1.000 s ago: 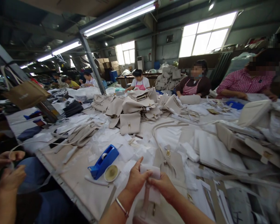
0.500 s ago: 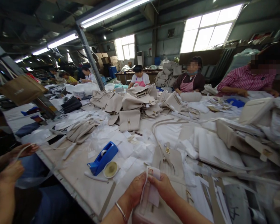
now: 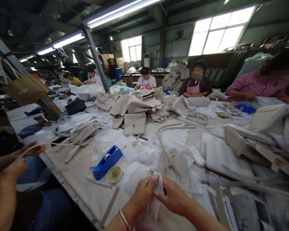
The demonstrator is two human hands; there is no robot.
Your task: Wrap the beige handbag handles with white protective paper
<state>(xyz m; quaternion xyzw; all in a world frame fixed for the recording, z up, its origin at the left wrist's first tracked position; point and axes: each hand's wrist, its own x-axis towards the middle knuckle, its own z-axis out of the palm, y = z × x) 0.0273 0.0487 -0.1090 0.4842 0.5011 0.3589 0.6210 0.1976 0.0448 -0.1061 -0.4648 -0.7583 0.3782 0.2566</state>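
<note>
Fingers (image 3: 149, 187) pinching a white paper sheet (image 3: 156, 202)
Left hand (image 3: 142, 194) and right hand (image 3: 174, 197) both grip it, right of the blue tape dispenser (image 3: 107, 162) on the table (image 3: 86, 191).

Left hand (image 3: 143, 194) and right hand (image 3: 174, 197) are pinching white wrap (image 3: 156, 195) between their fingers, tape dispenser (image 3: 107, 162) lying beyond.

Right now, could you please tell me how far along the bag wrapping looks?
Done, it seems: white-covered flat pieces lie to the right. In hand: left hand and right hand pinch a white sheet over a beige bag at the table edge. Remaining: the bag pile mid-table shows no wrap.
</note>
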